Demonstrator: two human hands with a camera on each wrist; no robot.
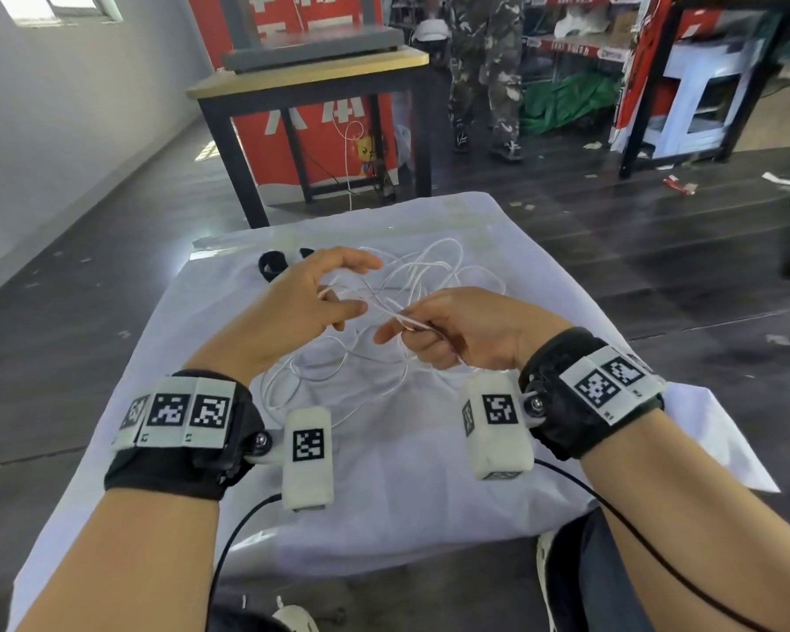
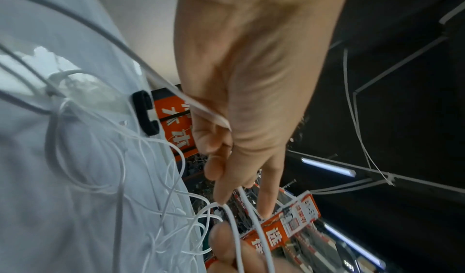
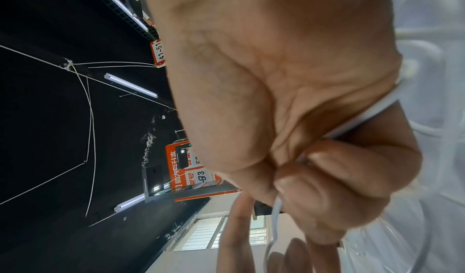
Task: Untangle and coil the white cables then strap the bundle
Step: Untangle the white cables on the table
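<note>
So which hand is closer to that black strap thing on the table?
Left. The left hand is raised just beside the black strap, a little nearer the person; the right hand pinches white cables farther right.

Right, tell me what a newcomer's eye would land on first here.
First, the two hands raised over the middle of the white cloth: the right hand pinches strands of the white cables, the left hand hooks some with its fingers. The rest of the tangle sprawls beneath them, with a black strap lying at the cloth's far left.
</note>
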